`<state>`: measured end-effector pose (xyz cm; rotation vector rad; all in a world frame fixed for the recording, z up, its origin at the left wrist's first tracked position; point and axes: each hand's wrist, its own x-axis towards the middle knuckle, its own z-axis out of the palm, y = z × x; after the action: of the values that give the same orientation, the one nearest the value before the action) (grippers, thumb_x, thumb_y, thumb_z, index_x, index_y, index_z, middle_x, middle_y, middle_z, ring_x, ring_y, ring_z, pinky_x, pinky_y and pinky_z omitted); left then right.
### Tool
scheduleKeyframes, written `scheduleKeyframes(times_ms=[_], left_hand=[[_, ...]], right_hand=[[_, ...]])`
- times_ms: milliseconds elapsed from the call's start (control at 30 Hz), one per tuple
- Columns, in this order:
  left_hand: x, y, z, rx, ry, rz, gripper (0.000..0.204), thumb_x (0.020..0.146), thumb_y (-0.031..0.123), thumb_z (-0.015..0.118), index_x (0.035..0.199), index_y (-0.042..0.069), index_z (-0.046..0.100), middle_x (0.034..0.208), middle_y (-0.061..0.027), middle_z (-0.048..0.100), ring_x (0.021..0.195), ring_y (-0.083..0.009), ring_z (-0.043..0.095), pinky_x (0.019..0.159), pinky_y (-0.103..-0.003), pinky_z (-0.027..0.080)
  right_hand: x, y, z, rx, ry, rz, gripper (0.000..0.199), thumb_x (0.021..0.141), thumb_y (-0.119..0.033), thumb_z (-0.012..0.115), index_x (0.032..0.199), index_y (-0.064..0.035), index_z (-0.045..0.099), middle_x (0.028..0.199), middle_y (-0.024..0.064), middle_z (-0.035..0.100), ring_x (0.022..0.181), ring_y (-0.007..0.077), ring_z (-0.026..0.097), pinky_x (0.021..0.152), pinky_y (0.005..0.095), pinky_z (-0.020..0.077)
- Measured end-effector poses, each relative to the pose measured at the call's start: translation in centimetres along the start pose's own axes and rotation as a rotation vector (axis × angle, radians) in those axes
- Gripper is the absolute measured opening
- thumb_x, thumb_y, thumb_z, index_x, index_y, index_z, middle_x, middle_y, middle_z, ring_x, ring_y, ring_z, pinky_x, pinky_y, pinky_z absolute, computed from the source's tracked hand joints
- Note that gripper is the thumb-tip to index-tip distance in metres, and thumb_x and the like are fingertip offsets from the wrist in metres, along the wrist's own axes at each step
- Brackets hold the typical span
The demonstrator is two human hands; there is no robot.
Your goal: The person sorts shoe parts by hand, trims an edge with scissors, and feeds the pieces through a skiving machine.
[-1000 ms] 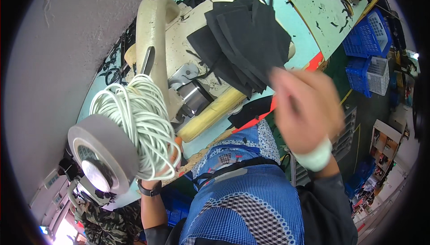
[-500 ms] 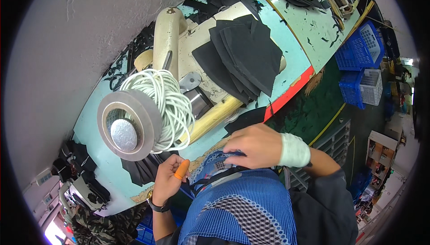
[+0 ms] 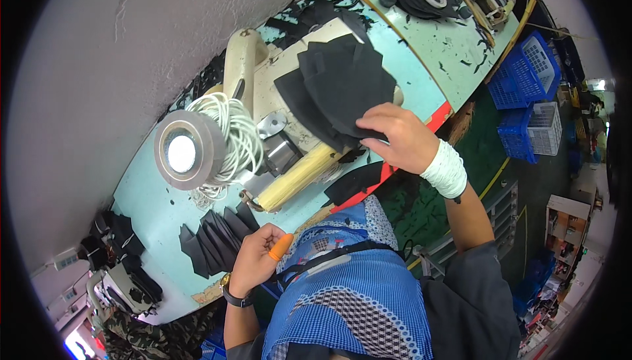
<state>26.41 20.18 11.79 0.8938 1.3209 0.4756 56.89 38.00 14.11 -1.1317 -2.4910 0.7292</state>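
Note:
My right hand (image 3: 401,137), its wrist wrapped in a white band, has its thumb and fingers on the near right edge of a stack of black cut pieces (image 3: 339,77). The pieces lie fanned over the bed of a cream-coloured machine (image 3: 242,64). My left hand (image 3: 258,258) is loosely closed near the table edge, an orange finger cot (image 3: 282,247) on its thumb. No object shows in it. Beside it, a second row of black cut pieces (image 3: 214,241) lies on the table.
A grey reel (image 3: 164,156) and a bundle of white cord (image 3: 227,133) stand in front of the machine. A yellowish roller (image 3: 293,185) runs along its near side. Blue baskets (image 3: 520,90) stand to the right. Black scraps litter the light green table (image 3: 148,208).
My right hand has moved up and away from the apron to the black stack on the machine. The left hand has shifted slightly right. The whole view has shifted a little.

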Motion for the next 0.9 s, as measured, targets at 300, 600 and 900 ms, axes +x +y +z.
scheduleKeyframes(times_ms=[300, 600, 900], left_hand=[[6.0, 3.3, 5.3, -1.131, -0.773, -0.049, 0.128, 0.068, 0.09, 0.046, 0.135, -0.019, 0.035, 0.114, -0.0277, 0.06, 0.098, -0.0277, 0.066, 0.074, -0.032, 0.058], [5.3, 11.1, 10.3, -0.81, -0.104, 0.05, 0.035, 0.09, 0.011, 0.064, 0.119, -0.006, 0.054, 0.098, -0.0177, 0.067, 0.085, -0.0223, 0.069, 0.073, -0.034, 0.058], [13.0, 19.6, 13.5, -0.658, 0.616, 0.368, 0.025, 0.094, 0.01, 0.058, 0.115, -0.005, 0.055, 0.103, -0.015, 0.067, 0.087, -0.0184, 0.069, 0.079, -0.031, 0.057]], right_hand=[[-4.6, -8.5, -4.7, 0.439, 0.107, -0.549, 0.013, 0.077, -0.001, 0.067, 0.09, 0.0003, 0.068, 0.1, 0.0127, 0.067, 0.093, 0.0329, 0.064, 0.081, 0.0464, 0.0544], [1.9, 7.4, -5.9, 0.58, 0.299, -0.132, 0.014, 0.075, -0.002, 0.068, 0.089, -0.0032, 0.068, 0.09, 0.0112, 0.068, 0.088, 0.0282, 0.066, 0.081, 0.0338, 0.0526], [24.3, 31.8, 0.9, -0.516, 0.191, -0.029, 0.031, 0.075, 0.002, 0.06, 0.105, 0.0002, 0.059, 0.109, 0.0224, 0.059, 0.112, 0.0371, 0.054, 0.091, 0.0437, 0.0489]])
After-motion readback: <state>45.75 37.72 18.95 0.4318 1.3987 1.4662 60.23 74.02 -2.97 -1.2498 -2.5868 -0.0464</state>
